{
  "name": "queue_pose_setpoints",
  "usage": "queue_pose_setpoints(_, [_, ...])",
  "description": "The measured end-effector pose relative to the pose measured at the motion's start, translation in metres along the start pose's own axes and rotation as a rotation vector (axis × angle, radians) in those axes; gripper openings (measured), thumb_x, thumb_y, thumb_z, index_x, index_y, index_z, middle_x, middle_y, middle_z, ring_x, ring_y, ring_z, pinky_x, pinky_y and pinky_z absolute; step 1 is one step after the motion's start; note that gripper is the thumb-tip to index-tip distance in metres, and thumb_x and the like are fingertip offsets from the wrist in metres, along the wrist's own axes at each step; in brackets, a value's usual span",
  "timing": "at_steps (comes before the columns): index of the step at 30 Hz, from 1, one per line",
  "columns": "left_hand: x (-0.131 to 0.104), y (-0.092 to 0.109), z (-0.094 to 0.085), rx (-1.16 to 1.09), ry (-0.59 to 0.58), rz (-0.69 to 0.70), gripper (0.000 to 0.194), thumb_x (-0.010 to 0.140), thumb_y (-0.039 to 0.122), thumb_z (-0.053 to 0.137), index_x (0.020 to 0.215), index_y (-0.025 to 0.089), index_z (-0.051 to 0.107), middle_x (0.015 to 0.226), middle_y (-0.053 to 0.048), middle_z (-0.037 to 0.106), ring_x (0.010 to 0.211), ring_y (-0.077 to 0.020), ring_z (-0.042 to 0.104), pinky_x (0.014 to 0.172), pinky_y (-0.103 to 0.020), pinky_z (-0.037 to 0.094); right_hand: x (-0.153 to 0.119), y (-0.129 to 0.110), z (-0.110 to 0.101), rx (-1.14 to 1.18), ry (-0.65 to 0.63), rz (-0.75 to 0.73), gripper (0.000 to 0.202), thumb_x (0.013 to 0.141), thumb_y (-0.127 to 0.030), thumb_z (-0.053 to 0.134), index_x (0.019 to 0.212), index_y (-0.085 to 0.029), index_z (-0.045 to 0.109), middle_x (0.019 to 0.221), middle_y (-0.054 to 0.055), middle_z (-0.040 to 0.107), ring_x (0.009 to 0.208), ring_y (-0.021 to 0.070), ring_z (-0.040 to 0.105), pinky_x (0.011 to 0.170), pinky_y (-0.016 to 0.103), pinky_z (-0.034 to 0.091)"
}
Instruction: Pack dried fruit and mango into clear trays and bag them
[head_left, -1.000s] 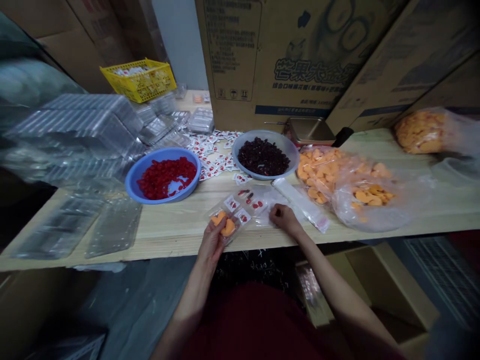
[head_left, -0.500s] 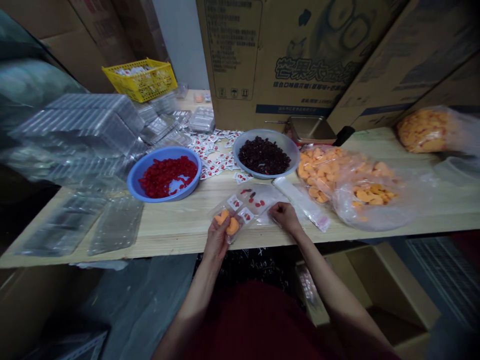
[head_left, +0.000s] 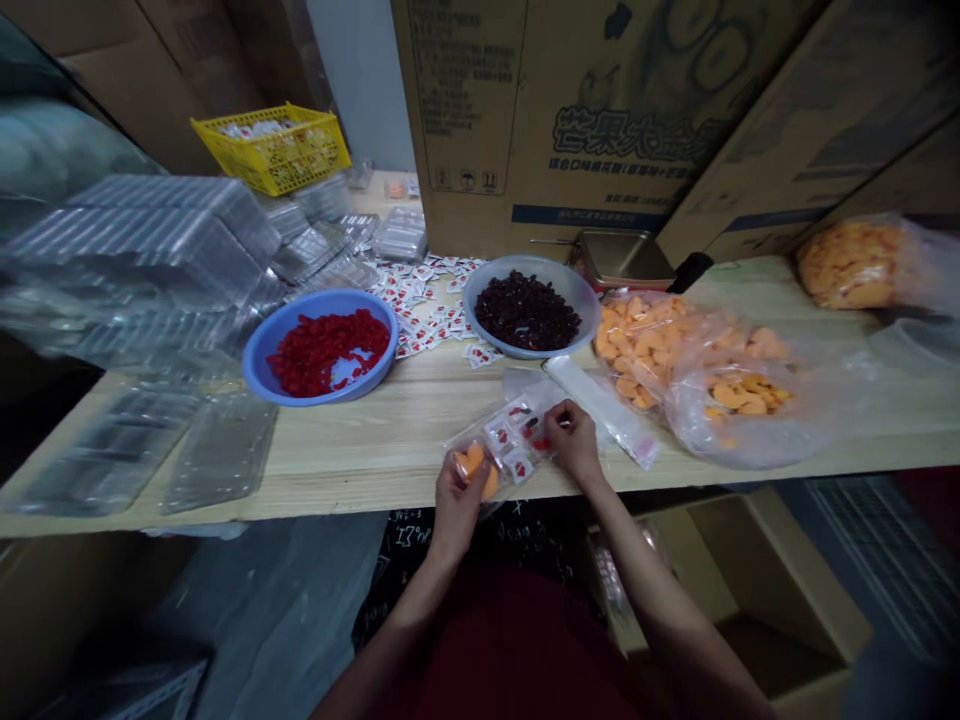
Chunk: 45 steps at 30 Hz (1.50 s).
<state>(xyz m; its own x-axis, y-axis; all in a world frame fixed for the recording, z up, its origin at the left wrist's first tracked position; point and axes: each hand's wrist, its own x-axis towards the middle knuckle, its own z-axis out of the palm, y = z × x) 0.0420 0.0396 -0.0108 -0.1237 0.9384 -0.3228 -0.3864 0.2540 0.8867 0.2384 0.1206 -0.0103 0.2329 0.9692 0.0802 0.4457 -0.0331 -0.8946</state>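
My left hand [head_left: 457,505] is closed on the near-left end of a clear plastic tray [head_left: 491,440], its thumb over orange heart-shaped pieces [head_left: 471,460]. Small white sachets with red prints [head_left: 517,465] show in the tray's middle. A few red and dark pieces [head_left: 531,425] lie towards its far end. Under and around that end is a thin clear plastic bag [head_left: 525,380]; I cannot tell whether the tray is inside it. My right hand [head_left: 576,447] pinches at the bag's right side, beside the red pieces. Its fingertips partly cover what they grip.
A blue bowl of red pieces [head_left: 259,355] and a pale bowl of dark pieces [head_left: 480,300] stand behind, with scattered sachets [head_left: 431,320] between. Flat clear bags [head_left: 600,410] and an open bag of orange pieces [head_left: 645,340] lie right. Stacked clear trays [head_left: 142,240] stand left.
My left hand has moved right with the tray, bringing it up to my right hand over the bag. My right hand has shifted slightly right. The view has shifted a little.
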Motion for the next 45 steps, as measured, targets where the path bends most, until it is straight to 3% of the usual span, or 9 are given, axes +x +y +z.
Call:
queue_pose_setpoints(7, [0.011, 0.001, 0.004, 0.062, -0.049, -0.007, 0.041, 0.074, 0.037, 0.077, 0.106, 0.019, 0.06, 0.099, -0.005, 0.07, 0.087, -0.0184, 0.067, 0.081, -0.03, 0.053, -0.016, -0.006, 0.001, -0.126, -0.026, -0.15, 0.007, 0.082, -0.024, 0.052, 0.076, -0.022, 0.053, 0.068, -0.001, 0.056, 0.061, 0.0146, 0.051, 0.061, 0.026, 0.039])
queue_pose_setpoints(13, [0.02, -0.011, 0.036, -0.023, 0.03, 0.034, 0.044, 0.077, 0.035, 0.075, 0.11, 0.02, 0.05, 0.102, -0.005, 0.064, 0.085, -0.0157, 0.066, 0.079, -0.029, 0.055, -0.027, -0.008, 0.004, -0.389, -0.073, -0.343, 0.014, 0.088, -0.021, 0.045, 0.076, -0.022, 0.05, 0.074, 0.003, 0.056, 0.071, 0.0178, 0.053, 0.066, 0.028, 0.038])
queue_pose_setpoints(17, [0.015, -0.006, 0.049, -0.023, 0.007, 0.008, 0.042, 0.079, 0.037, 0.073, 0.113, 0.021, 0.052, 0.11, -0.007, 0.064, 0.096, -0.0171, 0.065, 0.084, -0.028, 0.054, -0.023, -0.008, -0.004, -0.573, -0.052, -0.326, 0.012, 0.092, -0.021, 0.044, 0.092, -0.019, 0.056, 0.087, 0.007, 0.063, 0.079, 0.0204, 0.057, 0.068, 0.029, 0.038])
queue_pose_setpoints(20, [0.008, 0.007, 0.04, 0.004, -0.208, -0.248, 0.05, 0.082, 0.045, 0.069, 0.123, 0.022, 0.052, 0.116, -0.01, 0.065, 0.095, -0.0203, 0.068, 0.079, -0.032, 0.057, -0.015, -0.008, -0.011, -0.653, -0.095, -0.329, 0.018, 0.095, -0.018, 0.043, 0.104, -0.018, 0.058, 0.092, 0.008, 0.066, 0.082, 0.0211, 0.059, 0.07, 0.029, 0.037])
queue_pose_setpoints(23, [0.006, 0.019, 0.026, 0.102, -0.42, -0.416, 0.056, 0.08, 0.053, 0.07, 0.12, 0.016, 0.058, 0.107, -0.013, 0.069, 0.085, -0.022, 0.071, 0.074, -0.035, 0.058, -0.01, -0.012, -0.012, -0.662, -0.171, -0.382, 0.018, 0.094, -0.014, 0.042, 0.094, -0.018, 0.06, 0.09, 0.009, 0.066, 0.083, 0.0202, 0.059, 0.071, 0.027, 0.037])
queue_pose_setpoints(33, [0.007, 0.035, 0.03, 0.285, -0.354, -0.221, 0.049, 0.082, 0.05, 0.066, 0.115, 0.015, 0.056, 0.094, -0.007, 0.07, 0.067, -0.0166, 0.069, 0.056, -0.027, 0.057, -0.024, -0.038, -0.009, -0.567, -0.16, -0.319, 0.016, 0.097, -0.015, 0.044, 0.086, -0.019, 0.056, 0.084, 0.005, 0.066, 0.079, 0.0184, 0.061, 0.069, 0.026, 0.037])
queue_pose_setpoints(37, [0.003, 0.044, 0.026, 0.345, -0.388, -0.184, 0.049, 0.083, 0.051, 0.065, 0.116, 0.016, 0.054, 0.087, -0.004, 0.069, 0.063, -0.016, 0.067, 0.057, -0.029, 0.057, -0.037, -0.06, -0.002, -0.539, -0.165, -0.302, 0.014, 0.095, -0.013, 0.047, 0.085, -0.019, 0.054, 0.082, 0.004, 0.065, 0.075, 0.0181, 0.06, 0.066, 0.027, 0.035])
queue_pose_setpoints(42, [0.002, 0.039, 0.026, 0.206, -0.364, -0.204, 0.054, 0.078, 0.053, 0.07, 0.115, 0.017, 0.054, 0.094, -0.006, 0.07, 0.075, -0.0162, 0.066, 0.061, -0.025, 0.054, -0.059, -0.079, 0.019, -0.469, -0.237, -0.354, 0.016, 0.097, -0.018, 0.047, 0.082, -0.02, 0.052, 0.079, 0.002, 0.063, 0.071, 0.0167, 0.057, 0.063, 0.027, 0.032])
queue_pose_setpoints(45, [0.005, 0.042, 0.019, 0.183, -0.478, -0.265, 0.054, 0.079, 0.05, 0.071, 0.121, 0.019, 0.058, 0.107, -0.008, 0.069, 0.09, -0.0191, 0.066, 0.076, -0.03, 0.054, -0.061, -0.074, 0.02, -0.392, -0.199, -0.292, 0.018, 0.096, -0.018, 0.048, 0.079, -0.02, 0.051, 0.073, 0.0, 0.06, 0.069, 0.0161, 0.056, 0.063, 0.027, 0.032])
